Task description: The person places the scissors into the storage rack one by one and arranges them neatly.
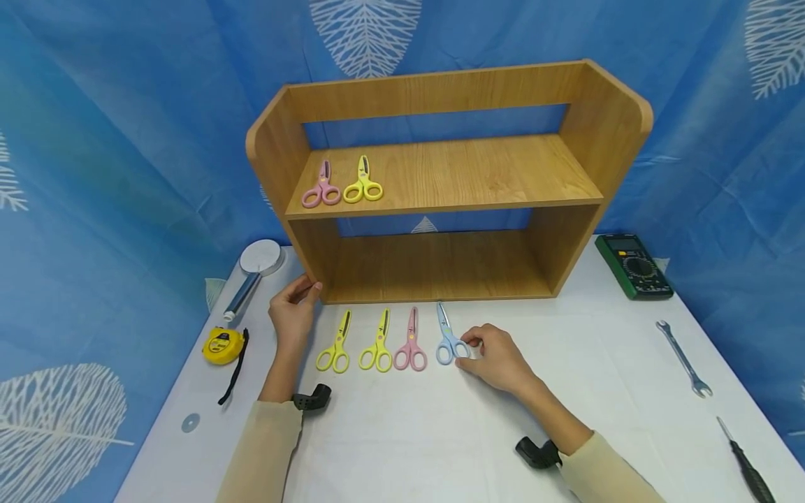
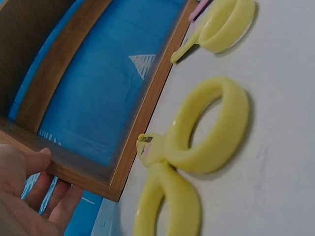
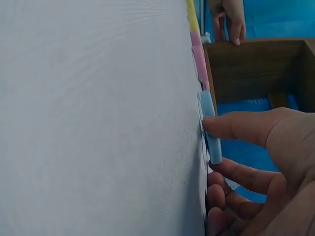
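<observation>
At the lower left corner of a two-tier wooden shelf [image 1: 465,171], my left hand [image 1: 294,311] grips the side panel. Its thumb is on one face and the fingers on the other, as the left wrist view shows. My right hand [image 1: 499,360] pinches the handle loops of blue scissors [image 1: 448,337] between thumb and index finger, close over the white table. To their left lie pink scissors [image 1: 411,337] and two yellow scissors, one nearer the middle [image 1: 380,340] and one by the left arm [image 1: 340,342], all with blades toward the shelf.
Pink scissors [image 1: 323,183] and yellow scissors [image 1: 363,186] lie at the upper tier's left end. A magnifying glass [image 1: 260,257], yellow tape measure [image 1: 221,346] and grey washer [image 1: 191,423] are on the left. Along the right are a multimeter [image 1: 635,267], wrench [image 1: 684,360] and screwdriver [image 1: 748,468].
</observation>
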